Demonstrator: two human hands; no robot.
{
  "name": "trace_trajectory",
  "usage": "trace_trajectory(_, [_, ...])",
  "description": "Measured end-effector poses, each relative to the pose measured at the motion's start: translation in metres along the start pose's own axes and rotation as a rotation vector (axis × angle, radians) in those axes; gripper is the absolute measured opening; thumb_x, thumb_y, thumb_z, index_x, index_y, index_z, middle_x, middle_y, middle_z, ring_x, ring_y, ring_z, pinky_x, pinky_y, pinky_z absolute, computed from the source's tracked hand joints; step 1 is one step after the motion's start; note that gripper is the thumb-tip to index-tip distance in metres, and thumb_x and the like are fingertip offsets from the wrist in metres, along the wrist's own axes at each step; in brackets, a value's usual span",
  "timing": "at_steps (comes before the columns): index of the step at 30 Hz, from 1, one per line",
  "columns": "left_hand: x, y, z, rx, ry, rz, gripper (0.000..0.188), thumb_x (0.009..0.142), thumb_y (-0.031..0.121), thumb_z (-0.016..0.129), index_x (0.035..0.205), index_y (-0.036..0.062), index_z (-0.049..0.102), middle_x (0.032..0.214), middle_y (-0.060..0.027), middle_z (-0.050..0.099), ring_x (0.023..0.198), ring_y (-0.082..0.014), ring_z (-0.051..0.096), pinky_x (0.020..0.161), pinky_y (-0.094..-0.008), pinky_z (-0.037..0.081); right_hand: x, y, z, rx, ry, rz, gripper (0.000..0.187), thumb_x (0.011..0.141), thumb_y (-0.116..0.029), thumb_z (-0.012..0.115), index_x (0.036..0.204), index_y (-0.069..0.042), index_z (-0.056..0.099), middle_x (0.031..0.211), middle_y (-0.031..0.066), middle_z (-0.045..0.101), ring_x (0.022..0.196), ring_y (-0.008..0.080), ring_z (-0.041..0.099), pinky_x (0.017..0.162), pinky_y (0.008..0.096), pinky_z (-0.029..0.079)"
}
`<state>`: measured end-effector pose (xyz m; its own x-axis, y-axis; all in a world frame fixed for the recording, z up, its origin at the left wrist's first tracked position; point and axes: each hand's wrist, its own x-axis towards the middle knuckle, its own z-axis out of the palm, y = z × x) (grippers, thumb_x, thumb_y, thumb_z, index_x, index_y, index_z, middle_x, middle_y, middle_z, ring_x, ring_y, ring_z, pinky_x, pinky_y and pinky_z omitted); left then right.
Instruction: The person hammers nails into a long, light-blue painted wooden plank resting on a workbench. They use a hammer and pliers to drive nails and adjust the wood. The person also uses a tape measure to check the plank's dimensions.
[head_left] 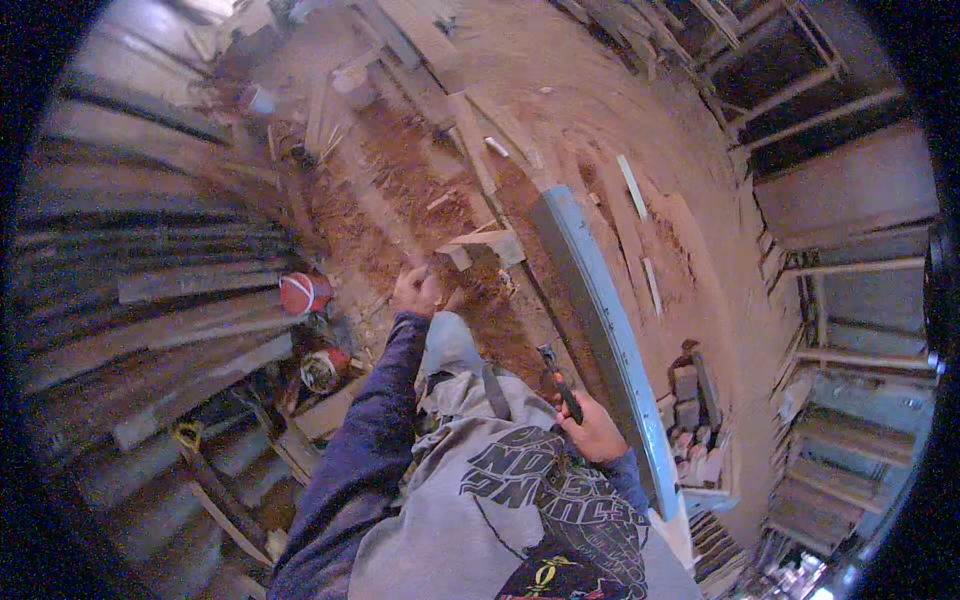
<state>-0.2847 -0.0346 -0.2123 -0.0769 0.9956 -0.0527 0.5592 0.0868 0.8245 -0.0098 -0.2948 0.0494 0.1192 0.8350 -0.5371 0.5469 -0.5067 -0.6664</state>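
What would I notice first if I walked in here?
Probably the long pale blue curved metal panel running down the middle right, standing out against the reddish sawdust-strewn floor. Just beside it, the right hand grips a dark-handled hammer, while the left hand reaches toward a small light wooden piece.

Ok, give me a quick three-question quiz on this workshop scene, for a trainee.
1. True or false: the right hand grips a dark-handled hammer.
2. What is the left hand nearest to? A) small wooden block B) red round tool C) long blue-grey board
3. Fill in: the ground is covered with reddish ____.

Key: 1 true; 2 A; 3 sawdust.
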Motion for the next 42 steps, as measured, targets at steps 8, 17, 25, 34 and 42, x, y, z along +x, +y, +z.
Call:
trace_trajectory(8, [0.135,0.185,0.096,0.295,-0.349,0.239,0.03,0.077,0.023,0.075,0.103,0.0091,0.07,0.102,-0.0132,0.07,0.098,-0.03,0.066,0.089,-0.0398,0.051,-0.014,-0.023,0.007,0.143,0.217,0.208,0.03,0.09,-0.025,0.059,0.11,-0.003,0.056,0.104,0.0277,0.062,0.097,0.0455,0.06,0.082,0.0499,0.049])
trace_trajectory(17, [0.197,0.198,0.164,-0.365,-0.449,-0.291,0.027,0.078,0.011,0.068,0.105,0.0065,0.069,0.101,-0.0161,0.07,0.094,-0.0298,0.068,0.083,-0.0382,0.055,-0.021,-0.029,0.035,0.355,0.356,0.43,0.039,0.091,-0.024,0.056,0.122,-0.001,0.051,0.114,0.0282,0.06,0.104,0.0465,0.058,0.088,0.0521,0.047])
trace_trajectory(25, [0.107,0.306,0.106,-0.185,-0.228,0.763,0.016,0.084,0.013,0.066,0.097,0.0052,0.069,0.097,-0.0155,0.068,0.095,-0.0332,0.063,0.091,-0.0424,0.05,-0.02,-0.055,0.057,0.541,0.484,0.677,0.038,0.093,-0.027,0.054,0.117,0.003,0.054,0.108,0.0293,0.062,0.102,0.0476,0.058,0.086,0.051,0.047])
trace_trajectory(34, [-0.103,0.353,0.124,-0.029,-1.417,1.369,0.029,0.082,0.024,0.067,0.111,0.0193,0.068,0.111,-0.01,0.062,0.109,-0.0331,0.056,0.098,-0.0501,0.042,-0.042,-0.07,0.059,0.753,0.537,0.798,0.032,0.088,-0.015,0.058,0.116,0.001,0.054,0.103,0.0247,0.063,0.095,0.041,0.061,0.084,0.045,0.048])
trace_trajectory(42, [-0.148,0.329,0.145,0.169,-1.4,1.642,0.036,0.085,0.024,0.063,0.122,0.0269,0.064,0.124,-0.0107,0.054,0.116,-0.0336,0.052,0.1,-0.0515,0.042,-0.08,-0.025,0.096,0.894,0.785,0.691,0.023,0.088,-0.003,0.057,0.111,0.0,0.054,0.104,0.0131,0.064,0.095,0.0248,0.062,0.084,0.0365,0.049])
